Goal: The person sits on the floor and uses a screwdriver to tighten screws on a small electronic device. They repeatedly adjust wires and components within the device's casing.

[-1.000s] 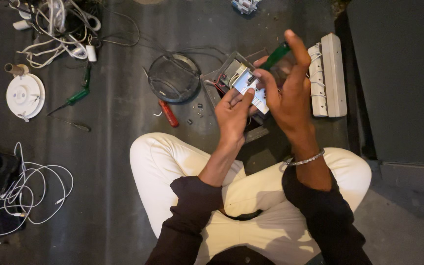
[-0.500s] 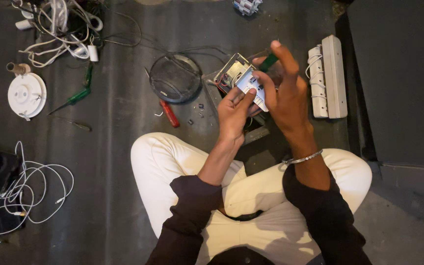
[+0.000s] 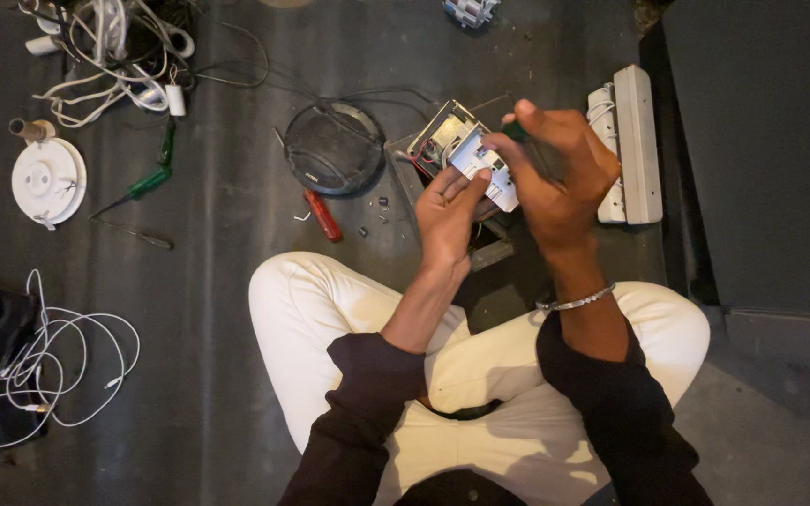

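Over the lap, left hand (image 3: 447,211) pinches white module (image 3: 486,167); right hand's (image 3: 560,173) grip seemingly closed.

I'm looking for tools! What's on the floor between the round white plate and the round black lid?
In the head view, a green-handled screwdriver lies between white round plate and black round lid.

disc (image 3: 333,148) left of hands | power strip (image 3: 637,142) right | screwdriver (image 3: 322,215) below disc

Glossy white plastic switch module (image 3: 486,167), matt grey concrete floor (image 3: 217,309), smooth metal bracelet (image 3: 576,302), cream cloth trousers (image 3: 480,365)
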